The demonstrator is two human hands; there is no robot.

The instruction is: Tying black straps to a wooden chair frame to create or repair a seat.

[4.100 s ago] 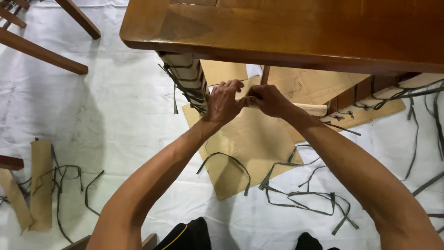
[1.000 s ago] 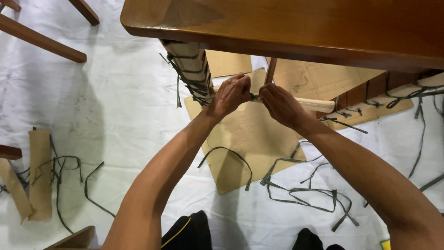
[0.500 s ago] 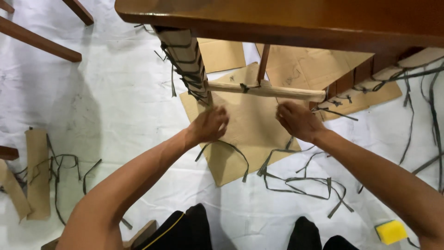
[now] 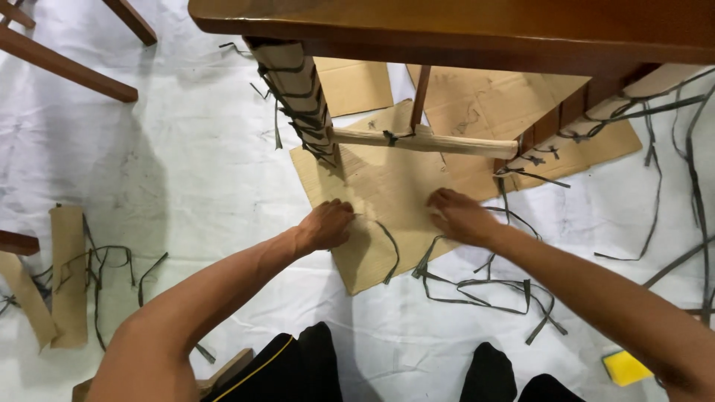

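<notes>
Partly hidden under the table (image 4: 447, 22), flat brown cardboard sheet (image 4: 387, 193), left hand (image 4: 325, 225) fingers curled, grip unclear, right hand (image 4: 458, 214) fingers pressed flat on it.

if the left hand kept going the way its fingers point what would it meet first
The left hand rests on the cardboard sheet, fingers pointing up and slightly right. Sliding on, it would probably meet the wrapped table leg or the wrapped rung beside it first. Depth is unclear, so it might pass under the rung.
</notes>
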